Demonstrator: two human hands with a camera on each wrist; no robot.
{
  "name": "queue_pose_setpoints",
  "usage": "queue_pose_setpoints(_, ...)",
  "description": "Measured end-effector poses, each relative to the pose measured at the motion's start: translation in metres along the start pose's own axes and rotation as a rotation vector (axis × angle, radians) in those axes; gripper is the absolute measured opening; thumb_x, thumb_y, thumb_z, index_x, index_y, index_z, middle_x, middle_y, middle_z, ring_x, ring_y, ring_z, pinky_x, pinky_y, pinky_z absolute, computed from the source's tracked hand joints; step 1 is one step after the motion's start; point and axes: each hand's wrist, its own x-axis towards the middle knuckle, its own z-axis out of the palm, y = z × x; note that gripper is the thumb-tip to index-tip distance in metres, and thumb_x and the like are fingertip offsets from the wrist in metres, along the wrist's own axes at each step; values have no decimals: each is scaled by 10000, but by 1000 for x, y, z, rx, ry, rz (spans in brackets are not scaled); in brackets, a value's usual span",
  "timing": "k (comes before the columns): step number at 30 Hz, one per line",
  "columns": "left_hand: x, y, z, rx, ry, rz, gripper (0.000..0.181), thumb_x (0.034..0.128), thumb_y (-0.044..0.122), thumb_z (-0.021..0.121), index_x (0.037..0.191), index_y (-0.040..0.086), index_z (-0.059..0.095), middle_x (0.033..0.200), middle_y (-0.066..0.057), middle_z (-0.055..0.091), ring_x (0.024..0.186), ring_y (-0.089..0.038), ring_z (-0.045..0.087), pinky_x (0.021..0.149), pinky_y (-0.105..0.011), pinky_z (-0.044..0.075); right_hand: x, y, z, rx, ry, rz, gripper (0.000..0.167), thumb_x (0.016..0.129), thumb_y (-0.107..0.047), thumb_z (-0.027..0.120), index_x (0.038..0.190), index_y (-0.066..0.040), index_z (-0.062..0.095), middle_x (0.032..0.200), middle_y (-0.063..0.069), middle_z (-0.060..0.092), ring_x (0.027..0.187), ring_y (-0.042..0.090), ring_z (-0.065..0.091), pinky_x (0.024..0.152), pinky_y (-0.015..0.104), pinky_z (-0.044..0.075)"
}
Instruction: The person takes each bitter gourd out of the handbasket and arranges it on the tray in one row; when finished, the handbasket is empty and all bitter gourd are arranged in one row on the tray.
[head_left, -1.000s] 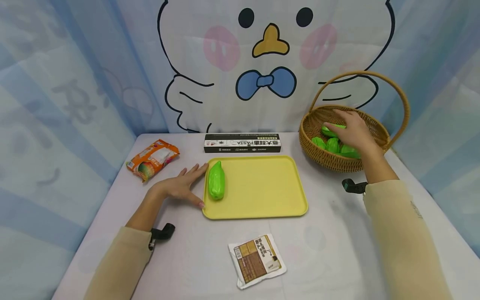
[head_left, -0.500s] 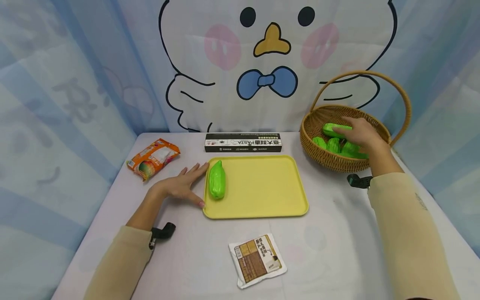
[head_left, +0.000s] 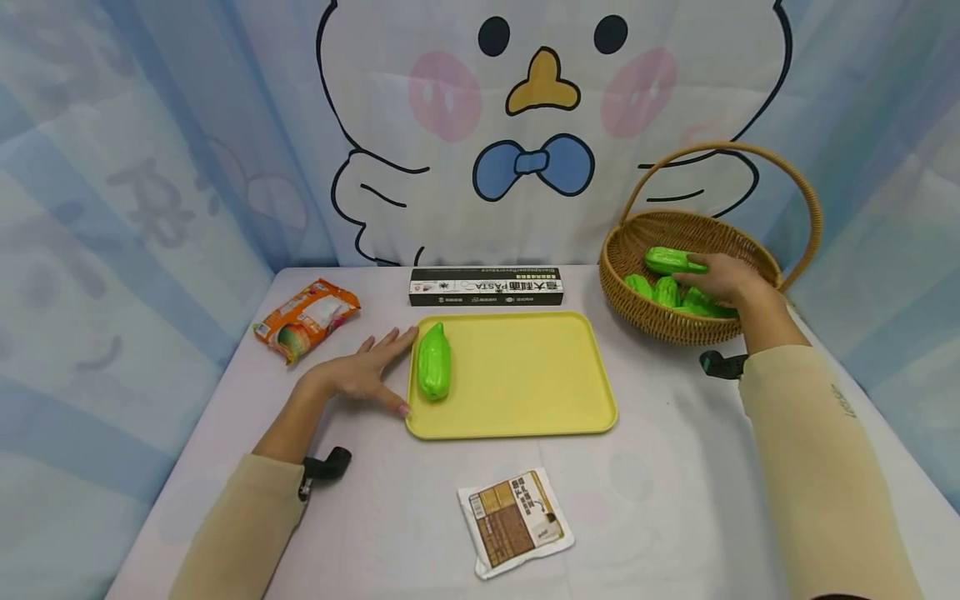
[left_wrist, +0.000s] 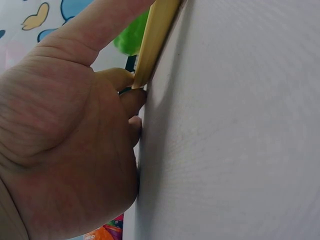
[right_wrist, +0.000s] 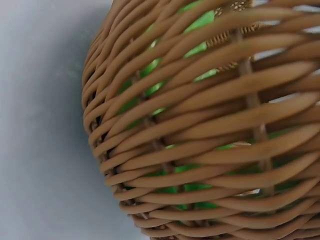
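Note:
My left hand (head_left: 365,372) rests at the left edge of the yellow tray (head_left: 525,375), fingers spread, thumb near the front corner. In the left wrist view, the thumb and fingertips of the left hand touch the tray's rim (left_wrist: 152,45). A glossy green, long vegetable-like piece (head_left: 433,362) lies lengthwise on the tray's left side. My right hand (head_left: 723,279) reaches inside the wicker basket (head_left: 637,312), among several green pieces. Its thumb and forefinger are at the end of the upper green piece (head_left: 667,260); the other fingers are hidden. The right wrist view shows mostly basket weave (right_wrist: 200,135).
Behind the tray stands a black and white pasta box (head_left: 486,286). An orange packet (head_left: 307,319) lies at the back left, and a brown and white packet (head_left: 516,522) in front of the tray. The basket's tall handle (head_left: 806,200) arches over the right hand. Curtains hang around the table.
My right hand has moved right and lower into the basket, and the upper green piece is more visible. My left hand and the tray have stayed in place.

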Motion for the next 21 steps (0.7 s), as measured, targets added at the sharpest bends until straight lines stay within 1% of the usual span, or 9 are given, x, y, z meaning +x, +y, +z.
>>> queue_pose_setpoints(3, 1, -1, 0, 2, 0, 1, 1385, 730, 548, 904, 1690, 195, -30, 1769, -99, -34, 1624, -345, -123, 1287, -599, -130, 2, 3, 2, -20, -17, -5, 873, 1063, -612, 402, 1651, -16, 151, 1601, 449, 176, 1385, 637, 300, 1095, 752, 336)
queue_pose_setpoints(6, 2, -1, 0, 3, -2, -9, 1390, 723, 567, 902, 1690, 217, -33, 1771, -75, -39, 1626, -325, -127, 1292, -583, -132, 4, 4, 3, -33, -18, -12, 834, 1078, -575, 401, 1643, -3, 180, 1596, 451, 182, 1429, 670, 202, 1137, 797, 250)
queue_pose_setpoints(9, 3, -2, 1, 3, 0, -10, 1394, 718, 577, 902, 1691, 217, -29, 1770, -76, -37, 1626, -328, -123, 1292, -585, -129, 6, 5, 5, -16, -12, -13, 767, 1098, -501, 417, 1631, 13, 220, 1587, 456, 198, 1364, 610, 342, 1086, 723, 360)
queue_pose_setpoints(11, 3, -2, 1, 2, 0, -13, 1395, 714, 583, 902, 1691, 224, -28, 1771, -69, -36, 1627, -320, -124, 1294, -579, -130, 8, 5, 6, -11, -7, -15, 721, 1105, -449, 437, 1617, 27, 260, 1578, 462, 208, 1307, 568, 392, 1010, 656, 397)
queue_pose_setpoints(12, 3, -3, 1, 1, -1, -14, 1394, 714, 582, 901, 1691, 225, -28, 1771, -70, -37, 1627, -321, -125, 1293, -580, -131, 9, 6, 6, -12, -5, -15, 698, 1107, -425, 444, 1608, 33, 280, 1574, 465, 204, 1309, 566, 391, 1009, 650, 399)
queue_pose_setpoints(14, 3, -2, 1, 1, -1, -12, 1391, 718, 577, 901, 1691, 221, -28, 1770, -80, -38, 1625, -331, -127, 1289, -589, -135, 10, 6, 6, -17, -4, -18, 659, 1108, -382, 457, 1589, 45, 316, 1568, 474, 190, 1360, 591, 351, 1062, 673, 394)
queue_pose_setpoints(16, 2, -2, 1, 2, -2, -18, 1389, 718, 576, 900, 1690, 231, -30, 1770, -74, -40, 1626, -325, -129, 1290, -584, -136, 10, 8, 6, -19, -8, -12, 640, 1103, -368, 471, 1576, 46, 345, 1564, 476, 180, 1424, 627, 264, 1131, 725, 340)
queue_pose_setpoints(18, 1, -2, 1, 1, 0, -16, 1385, 724, 568, 899, 1691, 222, -30, 1769, -91, -40, 1624, -342, -127, 1285, -599, -134, 11, 9, 7, -18, -19, -2, 640, 1096, -376, 480, 1567, 42, 365, 1563, 475, 176, 1441, 649, 205, 1156, 764, 275)
queue_pose_setpoints(21, 2, -1, 1, 3, -3, -17, 1385, 725, 569, 898, 1690, 225, -34, 1769, -86, -41, 1625, -336, -125, 1290, -592, -129, 11, 10, 8, -11, -33, 12, 635, 1089, -368, 491, 1561, 41, 379, 1559, 471, 189, 1440, 648, 208, 1158, 761, 273)
